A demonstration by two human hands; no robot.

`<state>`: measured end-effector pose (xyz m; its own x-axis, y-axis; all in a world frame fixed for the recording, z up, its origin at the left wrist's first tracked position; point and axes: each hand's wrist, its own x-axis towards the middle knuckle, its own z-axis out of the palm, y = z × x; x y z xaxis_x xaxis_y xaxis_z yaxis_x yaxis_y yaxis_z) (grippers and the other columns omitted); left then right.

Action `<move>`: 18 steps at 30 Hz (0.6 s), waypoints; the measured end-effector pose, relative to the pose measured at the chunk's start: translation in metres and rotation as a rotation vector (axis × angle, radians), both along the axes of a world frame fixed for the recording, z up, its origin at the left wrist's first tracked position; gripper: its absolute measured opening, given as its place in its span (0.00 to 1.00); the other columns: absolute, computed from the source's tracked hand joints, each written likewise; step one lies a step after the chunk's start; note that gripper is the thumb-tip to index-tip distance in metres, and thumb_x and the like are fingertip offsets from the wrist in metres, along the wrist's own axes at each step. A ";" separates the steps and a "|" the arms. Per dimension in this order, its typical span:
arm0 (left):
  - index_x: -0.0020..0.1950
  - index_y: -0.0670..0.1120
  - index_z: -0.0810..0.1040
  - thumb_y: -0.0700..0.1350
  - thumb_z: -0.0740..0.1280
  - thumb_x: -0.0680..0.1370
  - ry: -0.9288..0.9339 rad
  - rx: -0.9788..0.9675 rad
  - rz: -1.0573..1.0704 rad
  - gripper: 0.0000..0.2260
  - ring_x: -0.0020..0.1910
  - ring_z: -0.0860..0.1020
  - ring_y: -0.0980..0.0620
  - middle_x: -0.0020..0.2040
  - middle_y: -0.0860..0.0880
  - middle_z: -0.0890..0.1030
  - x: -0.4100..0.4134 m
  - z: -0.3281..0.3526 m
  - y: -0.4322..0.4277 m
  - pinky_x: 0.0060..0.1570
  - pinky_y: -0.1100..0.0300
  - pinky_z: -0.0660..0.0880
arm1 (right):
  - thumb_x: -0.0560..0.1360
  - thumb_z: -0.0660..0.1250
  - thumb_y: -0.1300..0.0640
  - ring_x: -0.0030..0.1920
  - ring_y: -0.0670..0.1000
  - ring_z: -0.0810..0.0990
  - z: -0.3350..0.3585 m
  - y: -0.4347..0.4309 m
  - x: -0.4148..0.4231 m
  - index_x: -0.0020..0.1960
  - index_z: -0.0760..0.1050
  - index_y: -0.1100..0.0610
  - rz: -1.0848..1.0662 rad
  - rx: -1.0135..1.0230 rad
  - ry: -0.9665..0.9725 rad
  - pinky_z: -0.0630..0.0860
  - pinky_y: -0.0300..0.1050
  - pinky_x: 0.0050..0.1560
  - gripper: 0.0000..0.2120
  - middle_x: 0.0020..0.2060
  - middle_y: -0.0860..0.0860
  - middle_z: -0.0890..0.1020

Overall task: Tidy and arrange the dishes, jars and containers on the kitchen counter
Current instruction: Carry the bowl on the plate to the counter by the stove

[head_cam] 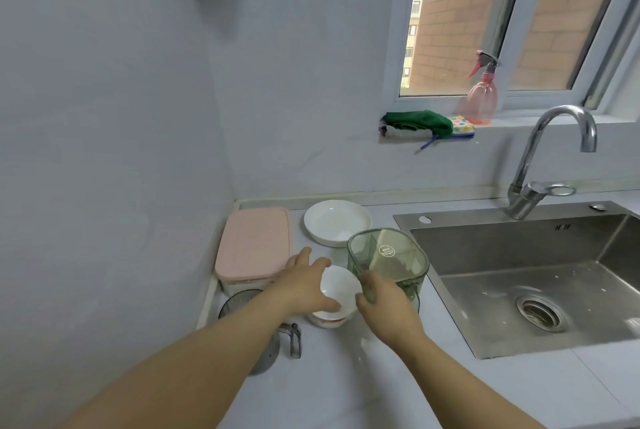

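While left hand (306,285) grips white bowl (341,285), right hand (384,305) holds green container (388,255) (translucent, seemingly partitioned).

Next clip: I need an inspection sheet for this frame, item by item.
Surface: pale counter, sink at right.
Job's things: white bowl on a stack; green container; pink box by the wall; plate behind.
Clutter: dark lid and metal clip, partly hidden by the left arm.
Hands: left hand grips the bowl; right hand grips the green container.
Cables: nothing seen.
Surroundings: tap; spray bottle and cloth on the windowsill.
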<state>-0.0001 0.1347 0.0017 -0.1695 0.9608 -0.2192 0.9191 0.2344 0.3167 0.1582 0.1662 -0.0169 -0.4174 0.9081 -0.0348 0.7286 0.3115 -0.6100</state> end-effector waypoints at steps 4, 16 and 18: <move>0.77 0.55 0.47 0.60 0.73 0.66 0.050 -0.139 -0.039 0.48 0.76 0.40 0.43 0.77 0.46 0.39 0.010 -0.013 0.029 0.73 0.45 0.52 | 0.78 0.57 0.55 0.53 0.53 0.77 0.014 0.040 0.002 0.60 0.72 0.55 0.003 0.142 -0.018 0.75 0.47 0.51 0.13 0.55 0.51 0.78; 0.76 0.57 0.47 0.57 0.75 0.65 0.057 -0.195 0.134 0.48 0.73 0.52 0.41 0.75 0.46 0.50 0.023 -0.032 0.055 0.68 0.45 0.60 | 0.78 0.55 0.53 0.68 0.53 0.64 -0.002 0.118 0.007 0.70 0.65 0.50 0.250 0.204 -0.271 0.61 0.49 0.65 0.20 0.67 0.50 0.70; 0.75 0.58 0.49 0.58 0.74 0.65 0.110 -0.135 0.161 0.46 0.72 0.54 0.40 0.75 0.46 0.52 0.022 -0.025 0.056 0.66 0.46 0.61 | 0.78 0.55 0.52 0.68 0.53 0.64 -0.002 0.122 0.006 0.70 0.64 0.50 0.261 0.197 -0.253 0.61 0.49 0.66 0.20 0.67 0.49 0.70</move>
